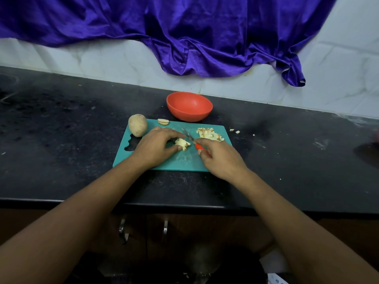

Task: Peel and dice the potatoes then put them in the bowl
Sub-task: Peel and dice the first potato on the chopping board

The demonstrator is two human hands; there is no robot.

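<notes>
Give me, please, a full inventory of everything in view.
Teal plastic cutting board: one, teal, on the counter.
Whole unpeeled potato: one, tan, board's far left corner.
Sliced potato end: one, pale with brown skin, board's far edge.
Half-cut potato chunk: one, pale yellow, mid-board.
Pile of diced potato: one, pale yellow, board's far right.
Stray potato bits: a few, pale, counter right of board.
Red-handled knife: one, steel blade, against the chunk.
Round orange-red bowl: one, behind the board.
Black stone counter: one, black, throughout.
Purple satin cloth: one, draped over the wall.
White tiled wall: one, behind the counter.
Left hand: holds the chunk.
Right hand: grips the knife.
</notes>
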